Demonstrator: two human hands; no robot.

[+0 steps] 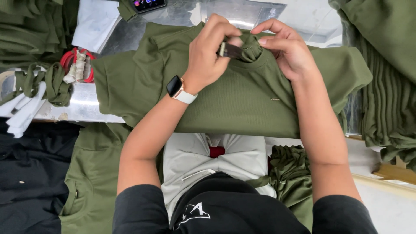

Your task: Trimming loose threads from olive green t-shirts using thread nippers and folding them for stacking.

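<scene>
Matt olive cloth shirt (242,99) lies on a glossy, reflective metal table (82,106) beside smooth white paper (95,21)

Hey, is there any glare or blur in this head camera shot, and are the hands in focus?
Head view: bright glare on the shiny metal table at the top; even light with soft shadows elsewhere. The left hand, right hand and green shirt are sharp; the small dark tag pinched at the collar is slightly soft.
</scene>
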